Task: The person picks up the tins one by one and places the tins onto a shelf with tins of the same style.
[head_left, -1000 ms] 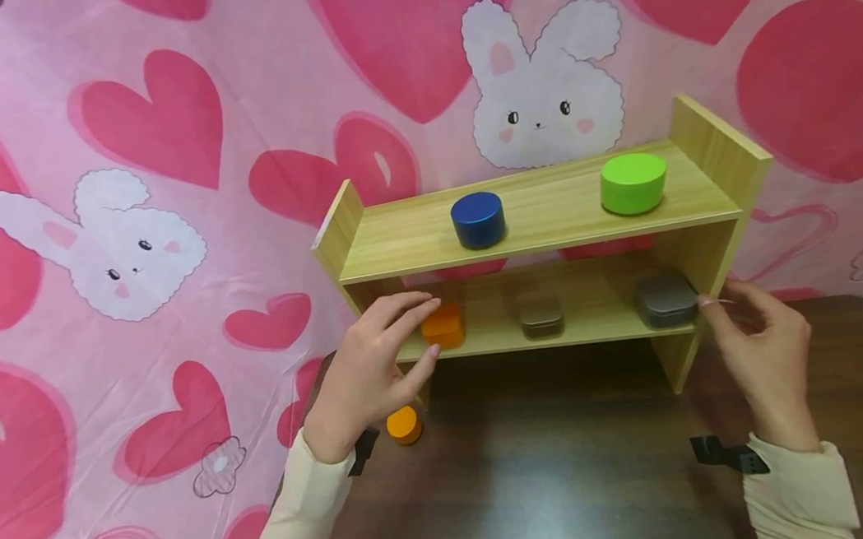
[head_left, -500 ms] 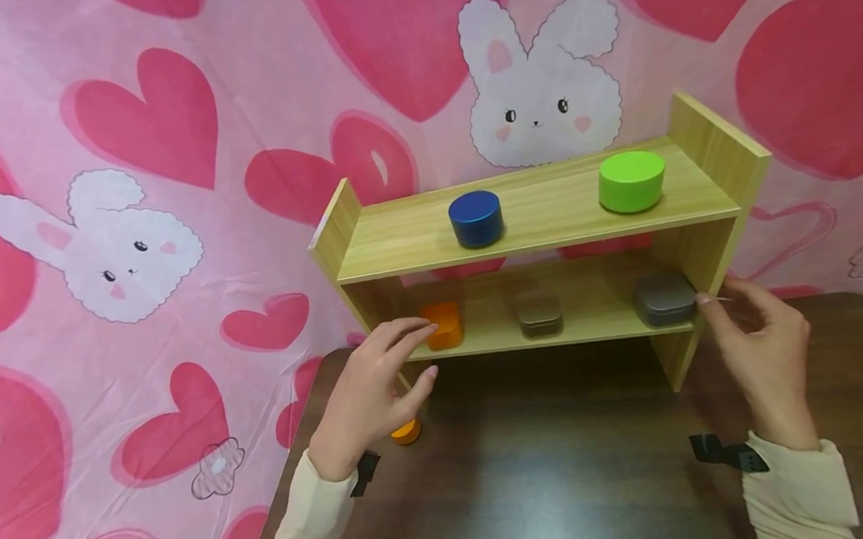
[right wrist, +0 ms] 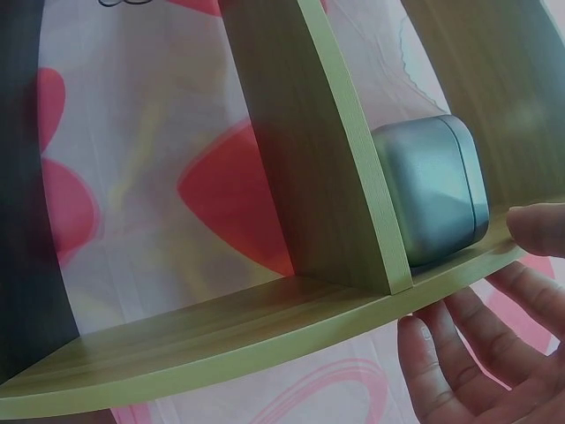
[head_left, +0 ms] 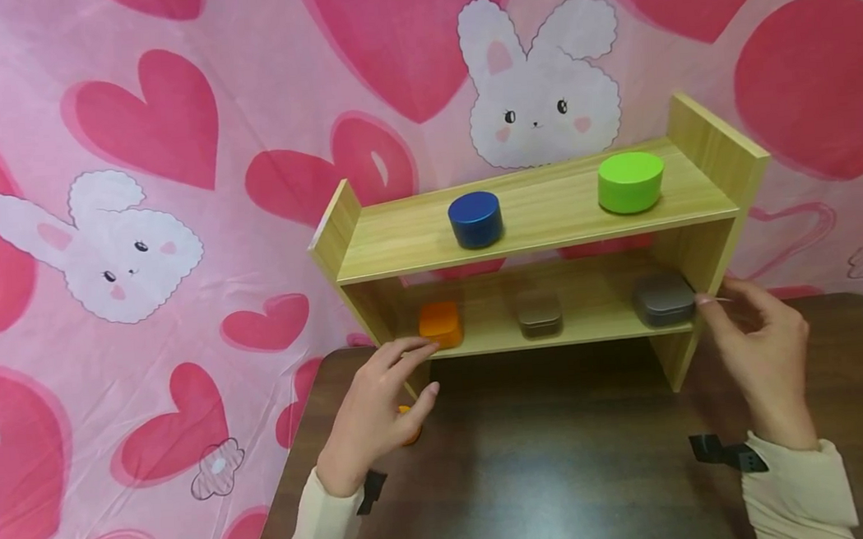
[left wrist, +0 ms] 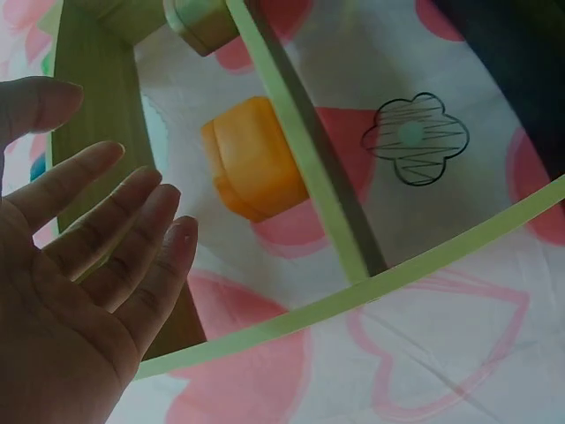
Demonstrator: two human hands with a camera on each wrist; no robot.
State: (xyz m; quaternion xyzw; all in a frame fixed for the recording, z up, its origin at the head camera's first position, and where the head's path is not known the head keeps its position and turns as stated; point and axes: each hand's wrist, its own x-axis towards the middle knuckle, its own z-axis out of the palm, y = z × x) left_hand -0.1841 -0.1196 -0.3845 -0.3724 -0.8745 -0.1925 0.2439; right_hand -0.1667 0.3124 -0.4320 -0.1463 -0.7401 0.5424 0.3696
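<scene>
A two-tier wooden shelf (head_left: 546,209) stands on the table. My left hand (head_left: 373,405) hovers in front of its left end, fingers loosely extended and holding nothing. Just beyond those fingertips an orange square tin (head_left: 440,320) sits on the lower tier; the left wrist view shows a gap between hand and orange tin (left wrist: 256,159). At the opposite end, my right hand (head_left: 766,352) grips the shelf's side panel, thumb by the front edge and fingers along the outside (right wrist: 481,353). Beside that panel, inside, rests a grey tin (head_left: 665,298).
On the upper tier are a blue round tin (head_left: 476,221) and a green oval tin (head_left: 630,183). A small grey-brown tin (head_left: 540,314) sits mid lower tier. An orange round container (head_left: 413,434) on the dark table (head_left: 547,460) is mostly hidden behind my left hand.
My left hand has drawn back and down from the orange square tin, now covering more of the orange round container. The right hand and the tins stay put.
</scene>
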